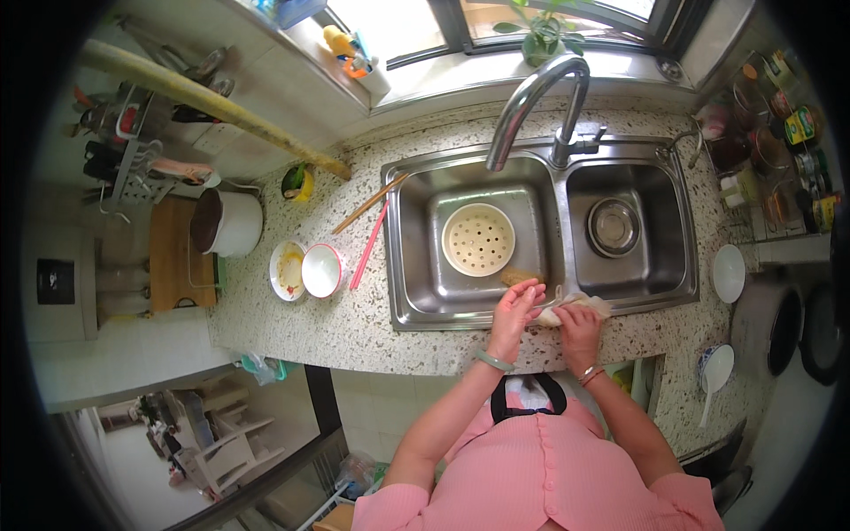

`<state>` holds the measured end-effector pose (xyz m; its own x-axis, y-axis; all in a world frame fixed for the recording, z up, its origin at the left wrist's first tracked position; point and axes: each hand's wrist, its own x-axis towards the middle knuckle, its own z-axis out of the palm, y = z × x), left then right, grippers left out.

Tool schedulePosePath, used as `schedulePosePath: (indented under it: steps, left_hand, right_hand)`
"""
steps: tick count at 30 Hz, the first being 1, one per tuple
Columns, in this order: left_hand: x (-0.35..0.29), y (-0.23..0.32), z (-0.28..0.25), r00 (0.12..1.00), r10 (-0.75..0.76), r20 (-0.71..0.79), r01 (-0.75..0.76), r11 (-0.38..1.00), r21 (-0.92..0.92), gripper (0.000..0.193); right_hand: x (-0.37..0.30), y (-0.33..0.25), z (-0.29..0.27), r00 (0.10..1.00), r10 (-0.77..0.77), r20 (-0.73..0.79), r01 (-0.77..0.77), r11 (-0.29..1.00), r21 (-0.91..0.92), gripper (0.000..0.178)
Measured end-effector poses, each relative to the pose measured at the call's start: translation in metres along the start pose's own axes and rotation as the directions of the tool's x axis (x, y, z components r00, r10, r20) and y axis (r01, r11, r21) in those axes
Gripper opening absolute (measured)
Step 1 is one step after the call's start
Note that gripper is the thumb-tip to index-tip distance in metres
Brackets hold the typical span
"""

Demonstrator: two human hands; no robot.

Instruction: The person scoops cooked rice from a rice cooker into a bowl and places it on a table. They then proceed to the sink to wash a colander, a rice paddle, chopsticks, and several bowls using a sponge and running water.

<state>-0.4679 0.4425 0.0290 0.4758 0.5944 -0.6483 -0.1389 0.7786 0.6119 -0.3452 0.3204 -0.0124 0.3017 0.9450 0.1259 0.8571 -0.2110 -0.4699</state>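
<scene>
My right hand (580, 334) is closed on a crumpled off-white cloth (598, 306) at the front rim of the sink, by the divider. Just left of it, my left hand (515, 320) is raised over the same rim, palm turned inward and fingers loosely apart, with nothing visible in it. A brown scrubbing pad (521, 277) lies beyond those fingers in the left basin, partly hidden. A cream strainer with round holes (478, 239) sits in that basin. The right basin holds a round metal drain basket (613, 227).
A chrome faucet (540, 97) arches over the double sink (416, 324). To the left are wooden chopsticks (370, 203), pink chopsticks (369, 246), a white bowl (325, 270), a food-stained dish (288, 271) and a white pot (237, 221). A spoon (710, 403) rests on a bowl at right.
</scene>
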Motion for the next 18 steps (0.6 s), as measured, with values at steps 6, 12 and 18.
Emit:
schedulePosePath:
  steps: [6, 12, 18]
  left_hand:
    - [0.008, -0.008, -0.003, 0.999, 0.036, 0.017, -0.036, 0.999, 0.008, 0.038]
    - [0.013, -0.004, -0.007, 0.997, 0.045, -0.067, -0.041, 0.997, 0.060, 0.035]
    - [0.024, -0.009, 0.006, 0.997, -0.060, 0.048, 0.053, 0.989, 0.135, 0.036]
  right_hand:
    - [0.002, -0.023, 0.054, 0.975, -0.213, 0.069, 0.188, 0.947, 0.259, 0.034]
    - [0.003, -0.006, 0.014, 0.932, -0.317, 0.176, 0.312, 0.948, 0.055, 0.041]
    - [-0.034, 0.090, -0.042, 0.998, 0.009, 0.056, 0.007, 0.958, -0.287, 0.045]
